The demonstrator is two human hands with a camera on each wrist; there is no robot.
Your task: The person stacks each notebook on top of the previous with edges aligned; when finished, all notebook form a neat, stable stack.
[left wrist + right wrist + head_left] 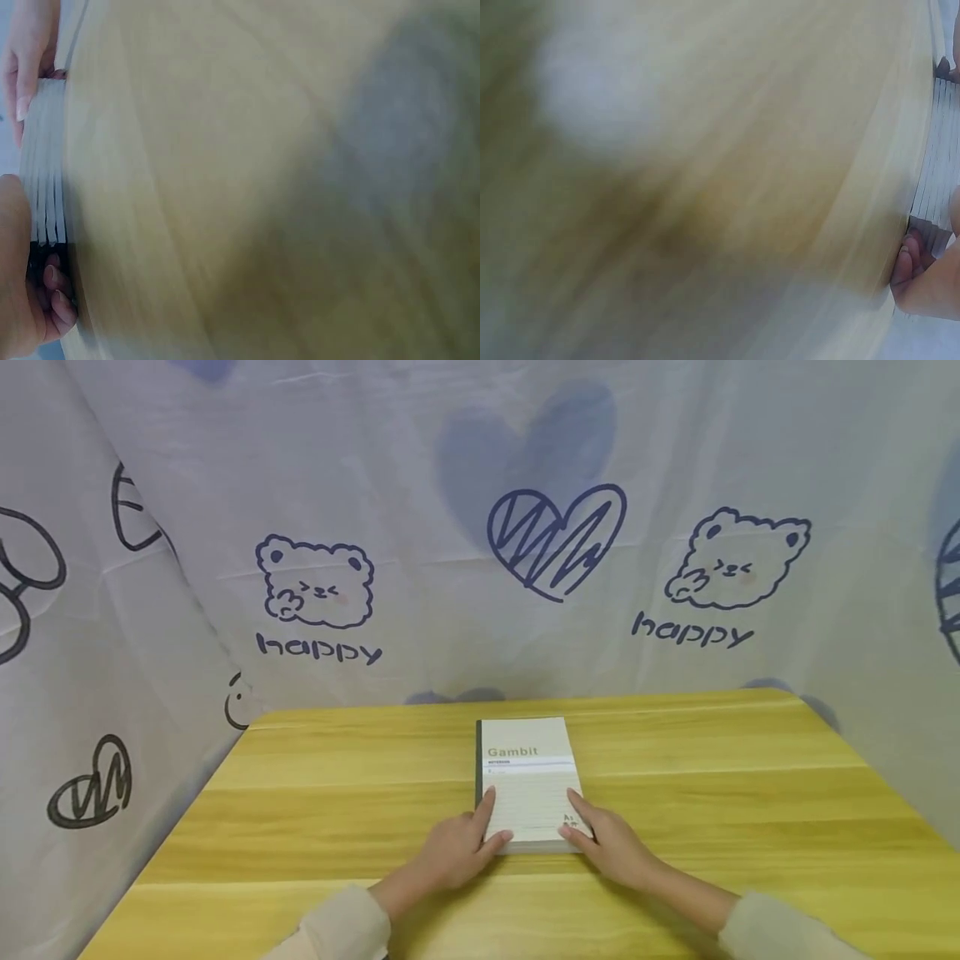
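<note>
Notebook point(528, 781) flat on wood table point(750, 793), printed cloth backdrop point(450, 527) behind.

Yellow wooden table point(712, 793), closed Gambit notebook point(528, 777) lying flat mid-table

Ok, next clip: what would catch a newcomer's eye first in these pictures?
First the notebook marked "Gambit", lying closed at the middle of the yellow wooden table, with the left hand and the right hand gripping its two near corners. Behind it hangs a pale cloth backdrop printed with bears, hearts and the word "happy". The wrist views are blurred, showing little beyond the page edges and fingertips.
</note>
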